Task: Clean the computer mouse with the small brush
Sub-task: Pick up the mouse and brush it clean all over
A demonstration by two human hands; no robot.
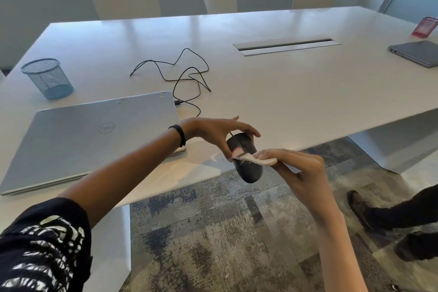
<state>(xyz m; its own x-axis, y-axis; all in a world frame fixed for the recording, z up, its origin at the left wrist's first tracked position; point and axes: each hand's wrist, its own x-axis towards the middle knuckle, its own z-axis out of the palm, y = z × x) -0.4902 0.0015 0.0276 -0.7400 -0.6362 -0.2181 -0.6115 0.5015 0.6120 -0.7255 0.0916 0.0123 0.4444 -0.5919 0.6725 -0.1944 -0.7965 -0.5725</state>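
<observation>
A black wired computer mouse [248, 168] is held in the air just past the table's near edge. My left hand [218, 133] grips its front end from above, fingers around both sides. My right hand [298, 168] pinches a small brush [258, 160] with a white handle and pinkish bristles. The bristles rest on the mouse's top, near the buttons. Pale specks show on the mouse's body by the brush. The mouse's black cable [187, 78] trails back over the table in loose loops.
A shut silver laptop [90, 135] lies at the left on the white table [284, 92]. A blue mesh cup [48, 78] stands far left. Another shut laptop [417, 52] and a red object [425, 27] lie far right. A person's legs [391, 218] are lower right.
</observation>
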